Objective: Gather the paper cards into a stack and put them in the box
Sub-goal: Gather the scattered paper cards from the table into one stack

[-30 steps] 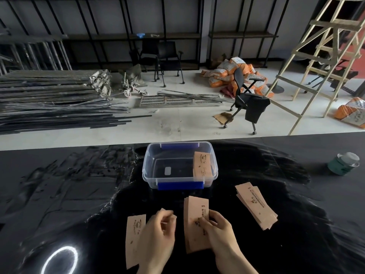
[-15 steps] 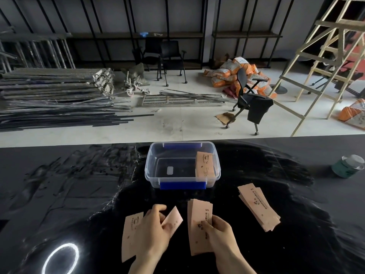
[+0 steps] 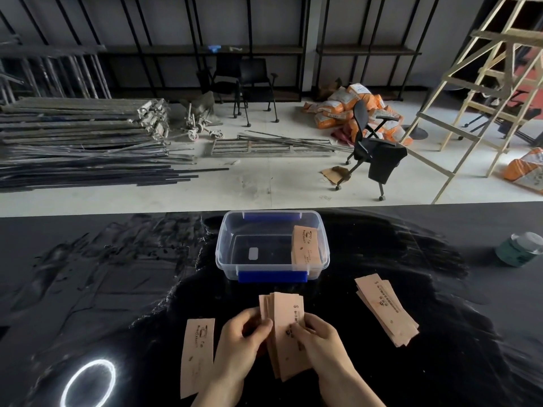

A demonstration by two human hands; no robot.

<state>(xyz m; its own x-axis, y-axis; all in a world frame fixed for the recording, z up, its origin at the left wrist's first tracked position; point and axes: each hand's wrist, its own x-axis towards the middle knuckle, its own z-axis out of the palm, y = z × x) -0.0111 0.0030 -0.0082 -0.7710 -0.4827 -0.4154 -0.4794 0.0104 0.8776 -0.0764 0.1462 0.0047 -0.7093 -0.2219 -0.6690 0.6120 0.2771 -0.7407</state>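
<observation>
Head view: on the black worktop (image 3: 88, 274), at the near left, a bright ring of reflected light (image 3: 88, 382) sits on the glossy surface. Just right of it a single paper card (image 3: 197, 355) lies flat, its long side running near to far, printed face up. The left hand (image 3: 242, 346) comes next, touching the card's right edge with its wrist side, its fingers curled closed on the left edge of a fanned stack of cards (image 3: 286, 333) at the near centre. The right hand (image 3: 318, 343) grips the same stack from the right, thumb pressed across the top card, so both hands hold the stack together, its far end pointing at the box. Beyond the hands, at the centre of the worktop, stands the clear plastic box (image 3: 271, 245) with blue latches, open, with a stack of cards inside (image 3: 305, 249) leaning against its right wall. Right of the hands, apart from them, a loose pile of cards (image 3: 386, 309) lies angled on the worktop. At the far right rests a green jar with a pale lid (image 3: 518, 249), lying on its side. Past the worktop's far edge, on the floor, are stacked metal bars (image 3: 76, 145), an office chair (image 3: 373, 148) and a wooden ladder (image 3: 482, 92).
</observation>
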